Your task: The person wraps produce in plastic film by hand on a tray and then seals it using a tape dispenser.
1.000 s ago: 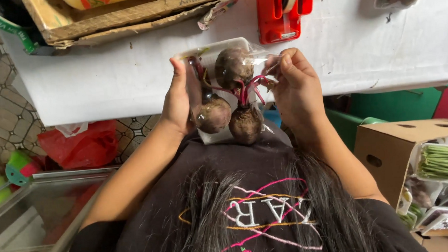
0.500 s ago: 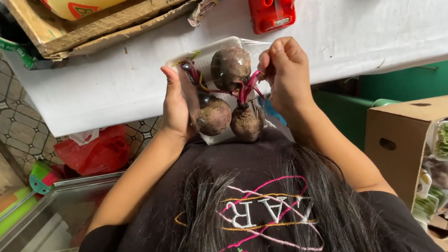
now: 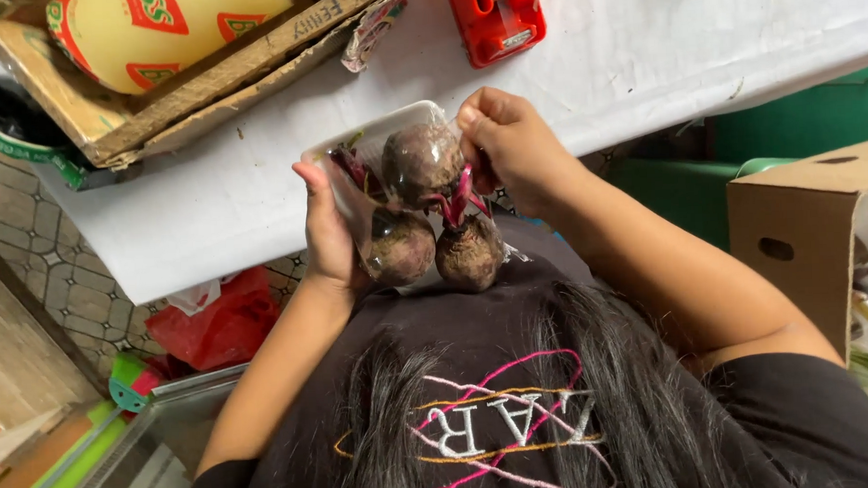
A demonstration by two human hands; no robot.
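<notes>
A white foam tray (image 3: 377, 135) carries three dark beetroots (image 3: 422, 163) with red stems, under clear film. My left hand (image 3: 326, 229) grips the tray's left side, thumb over the film. My right hand (image 3: 512, 145) is closed on the film at the tray's upper right corner, next to the top beetroot. The tray is tilted against my chest, in front of the white table's (image 3: 211, 204) edge.
A red tape dispenser (image 3: 498, 16) sits on the table beyond the tray. A cardboard box with a yellow round object (image 3: 172, 32) lies at the top left. An open carton (image 3: 818, 221) with packed greens stands on the right. A red bag (image 3: 220, 324) lies on the floor.
My right hand has shifted from the tray's right side to its upper right corner and closed tighter on the film. The view has swung slightly to the left.
</notes>
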